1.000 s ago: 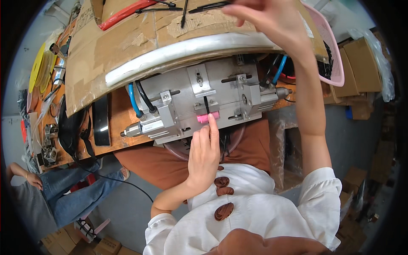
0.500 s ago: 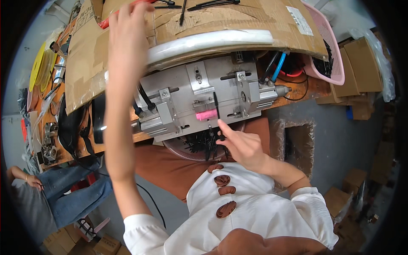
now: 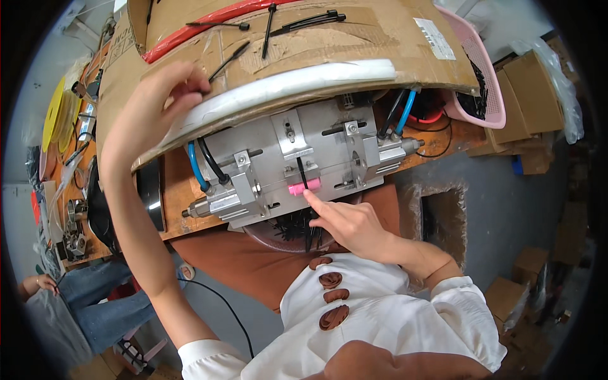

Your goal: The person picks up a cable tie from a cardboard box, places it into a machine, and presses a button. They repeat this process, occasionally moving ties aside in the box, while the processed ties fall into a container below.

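Observation:
My left hand (image 3: pixel 166 95) is over the cardboard's left front edge, fingertips pinched on the lower end of a thin black rod (image 3: pixel 229 61) with a thicker tip. My right hand (image 3: pixel 351 227) is at the middle of the metal fixture (image 3: pixel 278 201). Its thumb and forefinger close on another black rod (image 3: pixel 302 170), whose upper part lies across a pink block (image 3: pixel 295 189) below the bracket (image 3: pixel 291 132). The forefinger is stretched along this rod and hides part of it. Several loose black rods (image 3: pixel 310 23) lie on the cardboard (image 3: pixel 373 39).
A white padded roll (image 3: pixel 285 79) edges the cardboard. Blue and black hoses run to the fixture's side cylinders. A bowl (image 3: pixel 266 240) of black rods sits under the fixture. A pink basket (image 3: pixel 497 101) stands at right. Another person's hand (image 3: pixel 47 283) shows at far left.
My left hand has come down and left from the cardboard's far part, now with a black rod. My right hand has shifted left, bringing its rod over the pink block.

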Motion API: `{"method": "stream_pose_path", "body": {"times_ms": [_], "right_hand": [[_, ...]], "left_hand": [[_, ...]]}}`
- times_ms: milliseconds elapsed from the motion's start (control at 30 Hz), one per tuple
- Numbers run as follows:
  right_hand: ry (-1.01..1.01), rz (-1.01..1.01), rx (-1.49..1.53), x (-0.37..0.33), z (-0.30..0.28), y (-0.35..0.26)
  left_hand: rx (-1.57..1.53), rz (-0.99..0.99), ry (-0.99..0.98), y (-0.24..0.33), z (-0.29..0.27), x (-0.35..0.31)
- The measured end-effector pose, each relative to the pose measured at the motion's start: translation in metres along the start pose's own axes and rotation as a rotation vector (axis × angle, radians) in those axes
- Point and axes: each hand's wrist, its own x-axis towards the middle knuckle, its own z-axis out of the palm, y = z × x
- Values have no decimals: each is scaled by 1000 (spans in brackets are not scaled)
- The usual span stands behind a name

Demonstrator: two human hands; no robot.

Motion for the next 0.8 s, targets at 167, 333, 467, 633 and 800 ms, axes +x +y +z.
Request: {"method": "stream_pose_path", "body": {"times_ms": [167, 333, 467, 633, 800], "right_hand": [[252, -286, -324, 86, -66, 43], [294, -166, -614, 192, -115, 101], [43, -40, -580, 202, -119, 99], [121, -185, -502, 190, -120, 100], [20, -42, -360, 187, -128, 73]], "left_hand": [[85, -105, 183, 32, 18, -32], [127, -162, 448, 96, 95, -70], [204, -123, 334, 134, 172, -99], [308, -215, 255, 142, 210, -91], [264, -296, 276, 145, 216, -90]]}}
